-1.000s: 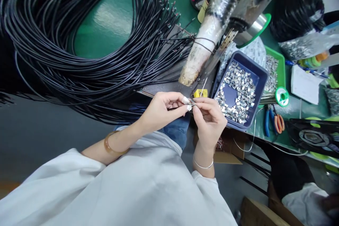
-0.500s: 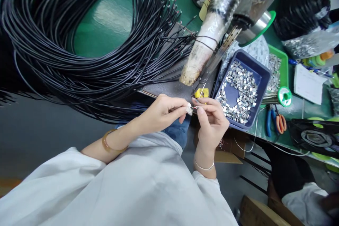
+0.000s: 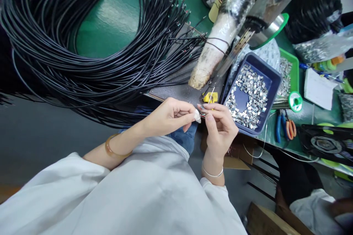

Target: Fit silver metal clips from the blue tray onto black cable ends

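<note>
Handling of a fine wire end is in progress near the green desk. The left hand has its fingertips, bearing a white covering, pinched on it. The right hand closes thumb and finger about the coloured strands; whether it also grips a small metal part cannot be determined. The wire end lies between both sets of fingertips, close to a yellow block.

Progress, as judged: this one piece is mid-handling, with no finished join discernible. Probably outstanding: a large bundle of black cables to the left, many coloured tips exposed, no metal fitting discernible on them. Stock: loose metal pieces in a blue tray, ample by appearance. Completed pieces cannot be told apart, so no count is given.
</note>
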Motion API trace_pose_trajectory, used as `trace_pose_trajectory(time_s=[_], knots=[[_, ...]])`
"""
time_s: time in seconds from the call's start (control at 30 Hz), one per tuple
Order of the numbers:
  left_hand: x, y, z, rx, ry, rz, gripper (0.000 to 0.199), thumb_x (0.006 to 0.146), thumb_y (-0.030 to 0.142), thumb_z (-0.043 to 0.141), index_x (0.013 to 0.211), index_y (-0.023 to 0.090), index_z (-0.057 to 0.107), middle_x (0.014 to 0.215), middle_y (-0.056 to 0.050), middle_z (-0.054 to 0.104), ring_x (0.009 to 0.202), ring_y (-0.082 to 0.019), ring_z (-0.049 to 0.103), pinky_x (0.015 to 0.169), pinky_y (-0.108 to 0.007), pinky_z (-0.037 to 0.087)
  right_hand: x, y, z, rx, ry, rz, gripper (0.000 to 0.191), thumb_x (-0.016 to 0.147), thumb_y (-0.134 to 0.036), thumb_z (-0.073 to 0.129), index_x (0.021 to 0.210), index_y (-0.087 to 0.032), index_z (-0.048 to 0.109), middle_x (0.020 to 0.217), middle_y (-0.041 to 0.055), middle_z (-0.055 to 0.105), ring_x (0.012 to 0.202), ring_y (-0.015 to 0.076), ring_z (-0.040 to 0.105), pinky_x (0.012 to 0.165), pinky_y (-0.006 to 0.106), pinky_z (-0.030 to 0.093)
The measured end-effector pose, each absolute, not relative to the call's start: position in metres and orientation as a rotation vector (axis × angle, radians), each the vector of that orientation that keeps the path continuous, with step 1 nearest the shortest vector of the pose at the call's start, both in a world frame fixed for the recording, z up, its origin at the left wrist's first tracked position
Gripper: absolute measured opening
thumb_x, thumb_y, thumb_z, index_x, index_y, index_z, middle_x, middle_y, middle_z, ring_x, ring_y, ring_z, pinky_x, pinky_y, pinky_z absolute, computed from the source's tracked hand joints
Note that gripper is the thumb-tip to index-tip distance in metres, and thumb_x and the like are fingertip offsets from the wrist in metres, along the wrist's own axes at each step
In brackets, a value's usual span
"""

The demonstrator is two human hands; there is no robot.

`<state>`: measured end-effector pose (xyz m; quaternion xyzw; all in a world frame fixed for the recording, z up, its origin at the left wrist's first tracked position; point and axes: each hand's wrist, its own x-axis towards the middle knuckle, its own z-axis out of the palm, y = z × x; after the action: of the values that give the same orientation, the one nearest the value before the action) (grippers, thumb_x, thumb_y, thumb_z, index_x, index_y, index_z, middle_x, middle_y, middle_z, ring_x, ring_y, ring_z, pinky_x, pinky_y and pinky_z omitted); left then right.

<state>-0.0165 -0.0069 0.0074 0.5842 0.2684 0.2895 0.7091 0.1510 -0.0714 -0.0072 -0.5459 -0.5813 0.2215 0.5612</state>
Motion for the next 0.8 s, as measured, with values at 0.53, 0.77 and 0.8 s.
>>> trace_pose_trajectory(time_s=[0.53,0.77,0.8], knots=[[-0.0183,-0.0077,0.0012,1.328,0.583,0.632,0.023,0.093,0.024,0.061,0.073,0.013,0.066,0.055,0.001,0.061,0.050,-0.007,0.050,0.050,-0.017,0.039,0.1557,-0.0715,-0.0074,-1.284,-1.312,0.561,0.012,0.093,-0.020,0.065,0.094,-0.026,0.075,0.100,0.0011,0.073,0.096,0.0165,0.073,0.082,0.037,0.066],[-0.0146,-0.0109,0.0015,1.203,0.648,0.713,0.012,0.088,0.025,0.067,0.092,0.013,0.066,0.053,0.005,0.057,0.048,-0.007,0.048,0.050,-0.018,0.040,0.1543,-0.0746,-0.0083,-1.317,-1.436,0.375,0.017,0.091,-0.017,0.068,0.100,-0.029,0.076,0.102,0.0007,0.075,0.099,0.0177,0.073,0.086,0.040,0.065],[-0.0137,-0.0115,0.0009,1.194,0.666,0.734,0.013,0.087,0.024,0.068,0.093,0.013,0.067,0.052,0.006,0.053,0.047,-0.006,0.044,0.049,-0.018,0.037,0.1538,-0.0745,-0.0083,-1.318,-1.437,0.371,0.017,0.091,-0.017,0.068,0.100,-0.028,0.076,0.102,0.0007,0.075,0.099,0.0177,0.073,0.086,0.040,0.065]])
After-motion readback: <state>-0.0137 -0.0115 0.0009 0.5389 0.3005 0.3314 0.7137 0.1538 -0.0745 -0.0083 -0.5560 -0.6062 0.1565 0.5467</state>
